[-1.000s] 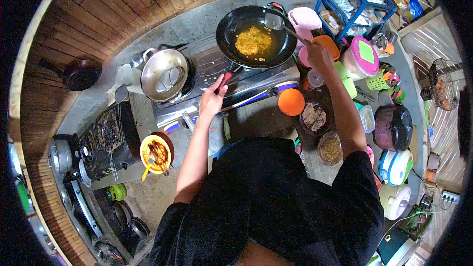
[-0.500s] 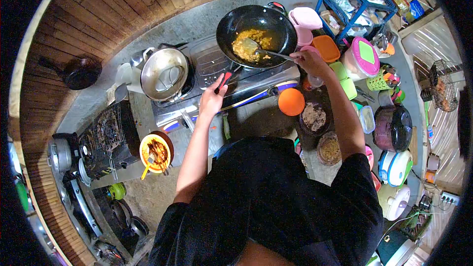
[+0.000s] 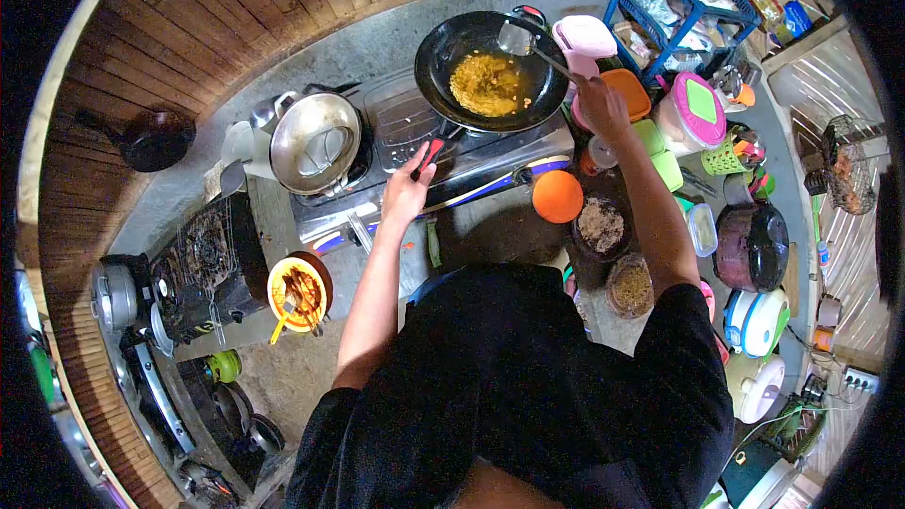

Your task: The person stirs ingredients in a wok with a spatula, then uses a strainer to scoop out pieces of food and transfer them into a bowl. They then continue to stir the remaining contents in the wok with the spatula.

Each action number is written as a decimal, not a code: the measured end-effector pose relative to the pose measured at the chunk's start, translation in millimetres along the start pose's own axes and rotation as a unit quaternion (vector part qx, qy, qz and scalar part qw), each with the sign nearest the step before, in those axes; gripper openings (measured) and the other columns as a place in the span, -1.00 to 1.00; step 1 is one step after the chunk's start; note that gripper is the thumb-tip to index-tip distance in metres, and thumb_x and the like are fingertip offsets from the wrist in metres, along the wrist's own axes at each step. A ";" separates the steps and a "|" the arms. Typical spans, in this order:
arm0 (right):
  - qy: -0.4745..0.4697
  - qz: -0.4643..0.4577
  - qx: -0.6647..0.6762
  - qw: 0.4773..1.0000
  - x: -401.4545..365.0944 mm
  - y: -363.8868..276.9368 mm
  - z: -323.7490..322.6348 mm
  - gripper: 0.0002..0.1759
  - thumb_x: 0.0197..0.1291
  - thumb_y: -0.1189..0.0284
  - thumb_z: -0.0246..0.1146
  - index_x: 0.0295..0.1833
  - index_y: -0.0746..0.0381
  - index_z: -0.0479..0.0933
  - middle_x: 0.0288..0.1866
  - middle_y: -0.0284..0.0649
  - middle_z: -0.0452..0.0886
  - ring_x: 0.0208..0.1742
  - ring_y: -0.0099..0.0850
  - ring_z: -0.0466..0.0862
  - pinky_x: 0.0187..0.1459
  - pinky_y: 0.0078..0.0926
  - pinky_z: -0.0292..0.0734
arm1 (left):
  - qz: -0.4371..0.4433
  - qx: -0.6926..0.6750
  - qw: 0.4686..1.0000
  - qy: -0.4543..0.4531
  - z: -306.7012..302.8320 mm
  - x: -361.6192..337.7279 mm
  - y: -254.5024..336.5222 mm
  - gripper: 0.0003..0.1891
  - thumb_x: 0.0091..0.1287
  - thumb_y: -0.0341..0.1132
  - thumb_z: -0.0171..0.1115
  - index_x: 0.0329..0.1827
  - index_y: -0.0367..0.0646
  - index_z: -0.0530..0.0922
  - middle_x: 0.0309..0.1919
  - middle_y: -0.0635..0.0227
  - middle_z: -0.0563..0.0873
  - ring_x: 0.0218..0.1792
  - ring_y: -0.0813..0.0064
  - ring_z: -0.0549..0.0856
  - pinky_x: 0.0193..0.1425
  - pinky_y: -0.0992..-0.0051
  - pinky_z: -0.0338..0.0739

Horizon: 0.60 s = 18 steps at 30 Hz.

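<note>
A black wok (image 3: pixel 438 61) sits on the right side of the gas stove (image 3: pixel 396 146), with a yellow-orange cooked mixture (image 3: pixel 490 85) lying in its middle. My left hand (image 3: pixel 405 190) is wrapped round the wok's red and black handle (image 3: pixel 432 153). In my right hand (image 3: pixel 601 106), closed on its handle, is a metal spatula (image 3: pixel 515 38). The spatula's blade is over the far right of the wok, apart from the food. A shallow metal pan (image 3: pixel 287 153) rests on the stove's left side.
An orange bowl (image 3: pixel 557 196) stands right of the stove, beside a dark bowl of ground stuff (image 3: pixel 600 226). Plastic containers (image 3: pixel 584 35) and a blue rack (image 3: pixel 696 14) crowd the back right. A yellow bowl with brown food (image 3: pixel 300 294) is at left, near a charred grill (image 3: pixel 203 250).
My right hand has shifted slightly right, lifting the spatula from the food to the wok's far right side. The food now lies gathered in the middle. My left hand stays on the handle.
</note>
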State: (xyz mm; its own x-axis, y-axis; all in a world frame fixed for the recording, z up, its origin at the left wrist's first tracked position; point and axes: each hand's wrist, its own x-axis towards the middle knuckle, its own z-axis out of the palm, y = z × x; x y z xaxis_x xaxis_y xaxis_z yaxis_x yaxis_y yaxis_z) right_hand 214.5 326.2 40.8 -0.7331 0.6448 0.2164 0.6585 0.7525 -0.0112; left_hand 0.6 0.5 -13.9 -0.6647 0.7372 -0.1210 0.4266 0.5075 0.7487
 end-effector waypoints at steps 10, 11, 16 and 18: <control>-0.079 -0.053 0.131 0.987 -3.6 -23.9 -5.8 -0.64 0.28 0.37 0.09 0.14 0.19 0.57 -0.20 0.06 0.69 -0.11 -0.08 0.70 -0.10 -0.12 0.59 | 0.004 -0.009 1.000 0.008 -1.1 -2.6 5.8 -0.53 0.37 -0.05 0.18 0.36 0.41 0.42 -0.17 0.08 0.74 -0.14 0.13 0.73 0.00 0.29 0.54; -0.038 -0.095 0.193 0.976 0.1 -13.9 20.8 -0.72 0.28 0.39 0.09 0.01 0.19 0.61 -0.29 0.02 0.68 -0.21 -0.10 0.71 -0.16 -0.13 0.60 | 0.003 -0.013 1.000 0.007 -0.8 -2.2 5.6 -0.53 0.37 -0.06 0.18 0.36 0.41 0.42 -0.17 0.08 0.74 -0.14 0.14 0.73 0.00 0.30 0.54; -0.067 -0.178 0.277 0.942 -8.6 -15.5 -20.2 -0.76 0.27 0.39 0.12 -0.09 0.22 0.65 -0.39 -0.03 0.67 -0.31 -0.11 0.71 -0.24 -0.11 0.58 | 0.015 -0.008 1.000 0.013 -0.1 -0.9 3.1 -0.53 0.37 -0.06 0.18 0.36 0.41 0.42 -0.18 0.08 0.74 -0.13 0.16 0.74 0.00 0.31 0.54; -0.143 -0.157 0.208 0.955 -12.9 -16.4 -39.1 -0.71 0.24 0.41 0.21 0.06 0.18 0.64 -0.26 -0.03 0.70 -0.15 -0.14 0.70 -0.14 -0.28 0.55 | -0.007 0.002 1.000 0.003 -0.2 -0.5 2.5 -0.53 0.37 -0.05 0.18 0.37 0.42 0.42 -0.18 0.09 0.75 -0.13 0.17 0.74 0.00 0.31 0.54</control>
State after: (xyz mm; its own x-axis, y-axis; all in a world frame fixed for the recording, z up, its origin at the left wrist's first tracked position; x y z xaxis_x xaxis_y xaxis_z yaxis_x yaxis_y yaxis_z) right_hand 219.8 300.3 76.4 -0.9387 0.3447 -0.0025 0.3185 0.8645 -0.3888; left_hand 1.9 1.3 -11.9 -0.6750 0.7268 -0.1271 0.4190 0.5193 0.7448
